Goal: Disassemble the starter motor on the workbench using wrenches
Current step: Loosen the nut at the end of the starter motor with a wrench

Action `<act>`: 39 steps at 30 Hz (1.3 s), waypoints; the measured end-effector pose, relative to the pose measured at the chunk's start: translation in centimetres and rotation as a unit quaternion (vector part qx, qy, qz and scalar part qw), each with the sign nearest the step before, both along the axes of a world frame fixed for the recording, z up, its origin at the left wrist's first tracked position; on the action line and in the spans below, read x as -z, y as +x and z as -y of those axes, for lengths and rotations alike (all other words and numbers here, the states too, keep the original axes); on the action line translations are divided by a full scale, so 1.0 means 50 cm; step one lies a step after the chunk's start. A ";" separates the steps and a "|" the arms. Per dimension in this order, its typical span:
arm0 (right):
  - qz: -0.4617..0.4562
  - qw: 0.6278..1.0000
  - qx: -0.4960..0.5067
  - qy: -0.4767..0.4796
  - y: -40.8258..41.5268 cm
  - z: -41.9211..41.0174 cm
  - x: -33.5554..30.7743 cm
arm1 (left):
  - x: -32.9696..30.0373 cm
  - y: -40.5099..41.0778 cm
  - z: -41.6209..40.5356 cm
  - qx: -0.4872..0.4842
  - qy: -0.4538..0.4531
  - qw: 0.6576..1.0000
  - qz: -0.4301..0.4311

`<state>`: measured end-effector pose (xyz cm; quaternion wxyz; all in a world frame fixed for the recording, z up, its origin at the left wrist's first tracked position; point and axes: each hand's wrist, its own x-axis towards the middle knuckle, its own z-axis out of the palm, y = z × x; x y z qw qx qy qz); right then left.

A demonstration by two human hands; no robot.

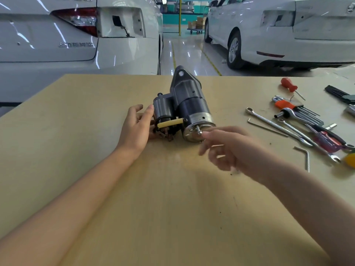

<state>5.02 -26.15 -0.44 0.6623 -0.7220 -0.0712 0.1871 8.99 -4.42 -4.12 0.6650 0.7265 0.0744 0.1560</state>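
Observation:
The dark grey starter motor [189, 104] lies on the tan workbench [153, 198], its silver end cap facing me. A long bolt [198, 129] sticks partly out of that end cap. My left hand [137, 127] rests against the solenoid side of the motor, thumb touching the housing and fingers spread. My right hand [224, 148] hovers just right of the end cap, fingers loosely extended, the index fingertip at the bolt's head; it is blurred by motion. Combination wrenches [276, 124] lie on the bench to the right.
At the bench's right side lie a red-handled screwdriver [289, 85], an orange-holdered hex key set [296, 108], a ratchet, loose hex keys [304, 156] and a yellow object at the edge. Two white cars stand beyond the bench's far edge.

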 end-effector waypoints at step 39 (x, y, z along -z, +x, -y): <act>-0.159 0.969 0.039 0.186 -0.017 -0.035 0.010 | -0.002 -0.004 0.005 0.020 0.011 1.000 0.001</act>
